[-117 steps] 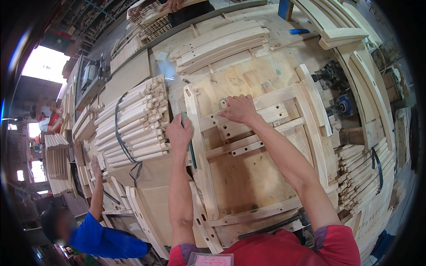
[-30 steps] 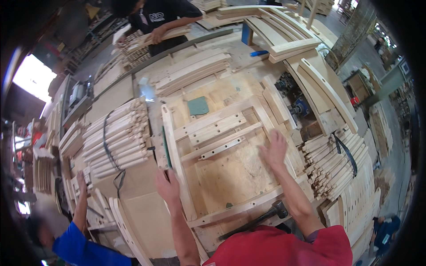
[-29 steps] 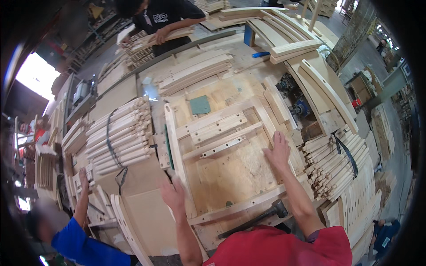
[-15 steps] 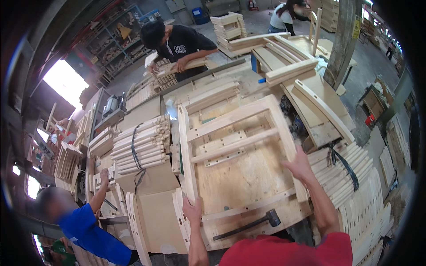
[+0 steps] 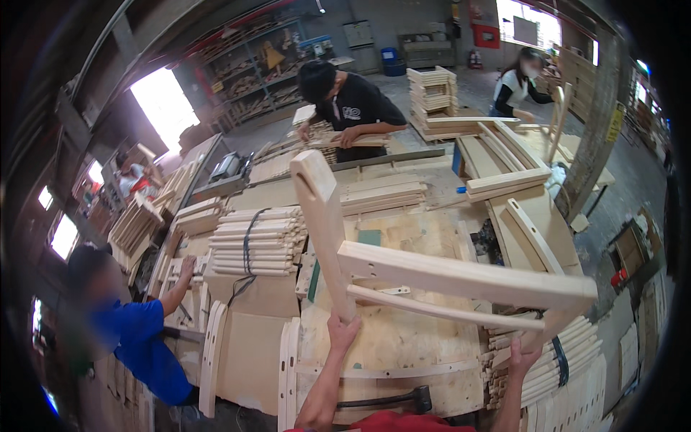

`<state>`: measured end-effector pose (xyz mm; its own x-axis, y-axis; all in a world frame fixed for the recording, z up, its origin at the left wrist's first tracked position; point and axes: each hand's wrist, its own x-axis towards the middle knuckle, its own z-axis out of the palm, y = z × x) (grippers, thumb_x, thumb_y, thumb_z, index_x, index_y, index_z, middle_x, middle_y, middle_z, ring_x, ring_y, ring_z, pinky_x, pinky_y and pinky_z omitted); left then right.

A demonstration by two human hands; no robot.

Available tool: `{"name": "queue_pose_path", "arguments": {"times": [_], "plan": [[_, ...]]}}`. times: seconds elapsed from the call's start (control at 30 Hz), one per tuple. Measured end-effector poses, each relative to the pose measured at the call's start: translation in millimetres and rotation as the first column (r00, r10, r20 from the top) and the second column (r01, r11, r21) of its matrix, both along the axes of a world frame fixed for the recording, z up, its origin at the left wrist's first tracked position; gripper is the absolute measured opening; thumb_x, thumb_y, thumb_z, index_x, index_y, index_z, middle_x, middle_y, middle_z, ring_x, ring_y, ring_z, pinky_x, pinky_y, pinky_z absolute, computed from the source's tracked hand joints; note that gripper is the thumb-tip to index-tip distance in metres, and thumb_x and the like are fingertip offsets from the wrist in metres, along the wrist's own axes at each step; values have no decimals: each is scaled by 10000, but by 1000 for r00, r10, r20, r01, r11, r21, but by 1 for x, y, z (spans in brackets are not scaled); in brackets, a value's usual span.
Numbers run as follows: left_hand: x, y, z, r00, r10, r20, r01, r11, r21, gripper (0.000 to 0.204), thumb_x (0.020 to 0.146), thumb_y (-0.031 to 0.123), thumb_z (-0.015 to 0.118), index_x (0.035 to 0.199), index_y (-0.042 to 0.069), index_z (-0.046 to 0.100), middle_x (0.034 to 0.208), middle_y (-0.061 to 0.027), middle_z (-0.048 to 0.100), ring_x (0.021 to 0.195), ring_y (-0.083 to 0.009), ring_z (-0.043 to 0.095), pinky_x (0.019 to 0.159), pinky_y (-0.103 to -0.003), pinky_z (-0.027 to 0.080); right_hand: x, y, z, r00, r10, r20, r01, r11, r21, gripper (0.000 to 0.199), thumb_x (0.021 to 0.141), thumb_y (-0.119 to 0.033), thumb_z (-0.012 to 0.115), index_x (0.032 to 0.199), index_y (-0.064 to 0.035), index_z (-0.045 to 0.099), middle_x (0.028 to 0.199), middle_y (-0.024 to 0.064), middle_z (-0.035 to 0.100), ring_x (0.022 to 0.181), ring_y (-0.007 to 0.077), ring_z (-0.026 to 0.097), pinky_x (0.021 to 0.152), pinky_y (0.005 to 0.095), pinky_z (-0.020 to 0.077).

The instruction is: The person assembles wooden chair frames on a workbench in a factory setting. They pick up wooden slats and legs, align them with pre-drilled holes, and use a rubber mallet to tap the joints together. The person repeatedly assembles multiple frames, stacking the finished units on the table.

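Observation:
A pale wooden frame point(image 5: 461, 277) is raised and tilted above the bench, with one wide rail and one thin rail joining two legs. My left hand point(image 5: 343, 333) grips the lower end of its left leg. Around the lower part of the right leg, my right hand point(image 5: 525, 358) is closed. Beneath the frame lies the plywood bench top point(image 5: 432, 338), partly hidden by the wood. A curved drilled slat point(image 5: 403, 371) rests along its near side. Closer to me is a black mallet point(image 5: 414, 398), lying on its side.
A strapped bundle of wooden sticks point(image 5: 259, 241) sits to the left, and another bundle point(image 5: 576, 360) to the right. A co-worker in blue point(image 5: 147, 338) works at left; one in black point(image 5: 360, 108) works across the bench. A post point(image 5: 594, 129) stands at the far right.
The frame has come up off the bench and tipped, with both my hands still on it. My view has shifted, showing more of the room beyond.

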<state>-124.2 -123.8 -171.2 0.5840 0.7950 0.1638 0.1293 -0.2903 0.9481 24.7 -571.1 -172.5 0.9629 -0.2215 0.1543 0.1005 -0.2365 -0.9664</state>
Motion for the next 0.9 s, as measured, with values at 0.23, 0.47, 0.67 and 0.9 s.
{"name": "queue_pose_path", "arguments": {"times": [0.23,0.47,0.67,0.9], "plan": [[11,-10,-10,970,0,242,44,983,-178,440,871,55,739,1268,-22,566,1169,-97,678,1086,-169,624,934,-314,501,-1,-2,-38,982,-21,186,15,999,34,758,801,-91,823,1421,39,405,1329,160,525,1252,268,512,1108,429,413],[43,4,-31,802,41,596,271,864,-424,325,984,138,632,1284,48,547,1176,-84,647,1090,-250,624,971,-403,529,44,-44,-40,824,388,413,-404,913,-53,529,819,-70,791,1299,-23,575,1229,135,644,1101,241,614,958,403,516],[-22,33,-19,967,220,125,-234,967,104,323,827,108,745,1106,-34,665,1006,-132,706,922,-238,660,829,-377,536,-6,31,85,747,662,57,-612,653,446,333,739,-147,897,944,-34,661,839,63,661,804,143,649,716,333,536],[48,57,108,976,200,88,-218,866,449,765,814,28,656,1525,-20,377,1369,-237,552,1268,-369,545,1100,-429,406,30,57,148,664,743,89,-462,313,830,448,815,-200,843,1125,-52,555,841,59,583,752,197,605,667,333,529]]}}
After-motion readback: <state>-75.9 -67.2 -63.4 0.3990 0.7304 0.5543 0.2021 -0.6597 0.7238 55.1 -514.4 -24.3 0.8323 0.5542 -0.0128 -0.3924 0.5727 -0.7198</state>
